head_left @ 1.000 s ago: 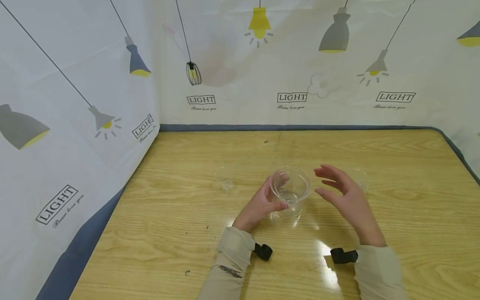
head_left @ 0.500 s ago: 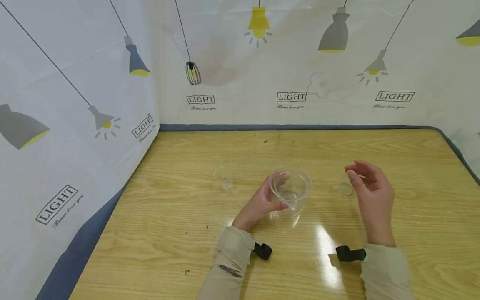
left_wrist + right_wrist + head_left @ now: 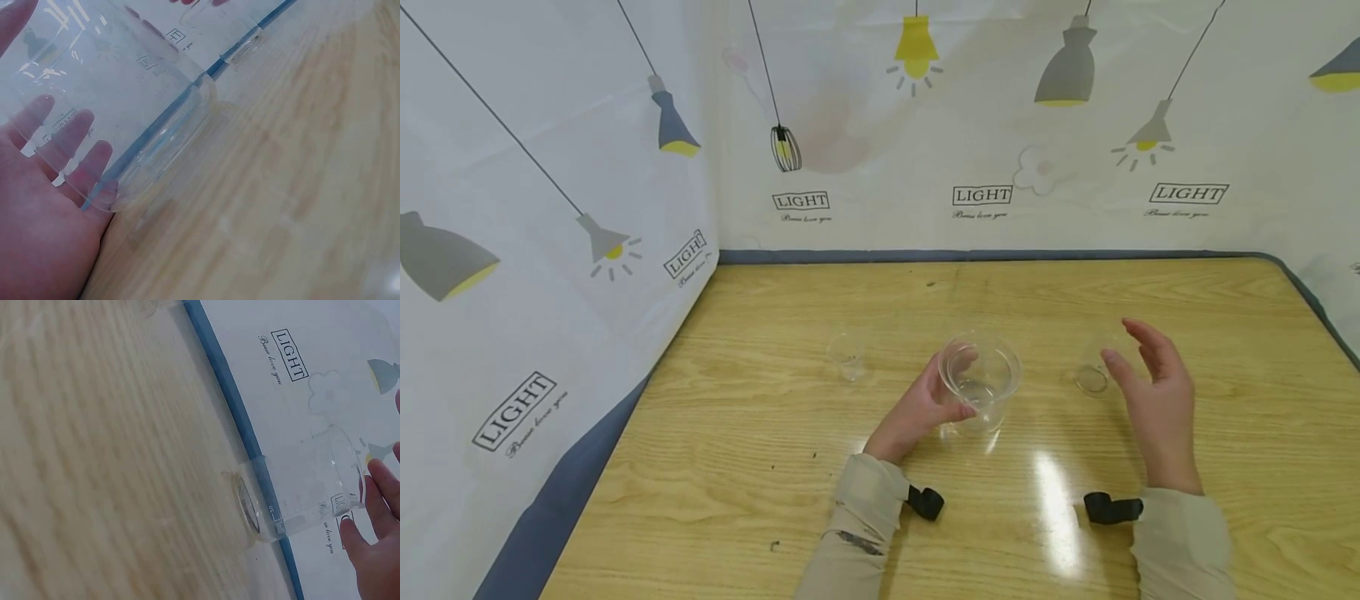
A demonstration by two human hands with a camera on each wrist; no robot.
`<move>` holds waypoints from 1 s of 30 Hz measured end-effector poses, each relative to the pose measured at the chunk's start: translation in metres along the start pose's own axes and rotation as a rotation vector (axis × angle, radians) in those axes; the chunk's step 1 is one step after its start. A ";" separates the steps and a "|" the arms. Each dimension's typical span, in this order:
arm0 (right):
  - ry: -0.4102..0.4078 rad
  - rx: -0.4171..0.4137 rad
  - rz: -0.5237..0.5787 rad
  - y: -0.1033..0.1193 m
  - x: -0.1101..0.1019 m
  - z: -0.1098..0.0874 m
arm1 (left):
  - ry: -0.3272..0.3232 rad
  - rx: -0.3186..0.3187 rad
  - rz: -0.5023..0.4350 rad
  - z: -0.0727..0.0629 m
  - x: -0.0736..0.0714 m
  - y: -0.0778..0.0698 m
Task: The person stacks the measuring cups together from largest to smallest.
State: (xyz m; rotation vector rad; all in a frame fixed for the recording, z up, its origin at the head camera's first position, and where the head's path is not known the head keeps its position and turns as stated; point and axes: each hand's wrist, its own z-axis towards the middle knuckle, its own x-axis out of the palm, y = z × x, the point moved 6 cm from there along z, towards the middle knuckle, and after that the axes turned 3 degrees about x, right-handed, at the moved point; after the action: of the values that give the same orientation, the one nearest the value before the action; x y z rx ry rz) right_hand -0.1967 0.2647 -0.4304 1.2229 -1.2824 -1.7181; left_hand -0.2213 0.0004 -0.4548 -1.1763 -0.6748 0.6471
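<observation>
My left hand [image 3: 917, 408] holds a large clear beaker [image 3: 992, 392] around its side, thumb at the front and fingers behind; the left wrist view shows the fingers [image 3: 75, 137] through its clear wall. To the right, a small clear beaker [image 3: 1092, 379] stands upright on the table; printed volume marks show on it in the right wrist view. My right hand [image 3: 1161, 400] is beside its rim, thumb and fingers spread apart, fingertips [image 3: 375, 469] right at the rim.
Another small clear beaker [image 3: 850, 358] stands left of the large one. All three are on a wood-grain table [image 3: 737, 433]. White sheeting [image 3: 880, 125] printed with lamps rises behind the table and along its left side.
My right hand has moved right from near the large beaker to the right small beaker, which has shifted slightly left and nearer. Its fingers, closer together half a second ago, have spread. The left hand stays.
</observation>
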 end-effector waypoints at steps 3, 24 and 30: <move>0.041 0.020 -0.015 -0.008 0.001 0.001 | 0.000 0.002 0.002 0.000 0.000 -0.001; 0.211 0.031 -0.075 -0.024 0.011 0.009 | 0.023 0.022 -0.048 0.001 0.000 -0.001; 0.230 0.048 -0.108 -0.027 0.010 0.007 | 0.032 0.010 -0.042 0.000 0.001 0.001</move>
State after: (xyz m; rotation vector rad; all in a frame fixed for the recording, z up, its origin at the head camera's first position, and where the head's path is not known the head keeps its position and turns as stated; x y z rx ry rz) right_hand -0.2061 0.2667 -0.4586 1.4940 -1.1444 -1.5739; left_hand -0.2209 0.0012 -0.4554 -1.1577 -0.6665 0.5943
